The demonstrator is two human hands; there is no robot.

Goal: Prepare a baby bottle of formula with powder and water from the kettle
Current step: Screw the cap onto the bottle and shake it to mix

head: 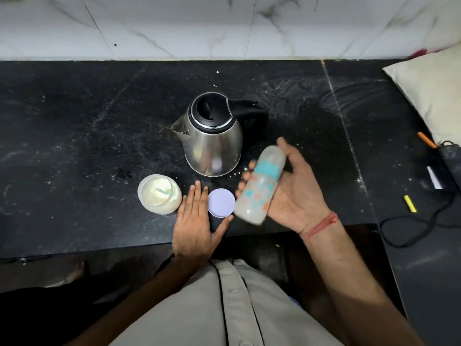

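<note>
A baby bottle [259,183] with a teal collar, a clear cap and milky liquid inside lies tilted in my right hand [296,193], blurred by motion. My fingers curl loosely round it. A steel kettle [212,136] with a black lid and handle stands behind it, spout to the left. An open jar of pale formula powder [159,194] with a scoop inside stands at the front left. Its white lid [221,203] lies flat between my hands. My left hand [197,221] rests flat on the black counter [74,146], fingers apart, between jar and lid.
White marble wall tiles run along the back. A beige cushion [434,96] lies at the right, with a black cable [424,221], a yellow marker [410,204] and an orange pen [427,140] near it. The counter's front edge is just under my left wrist.
</note>
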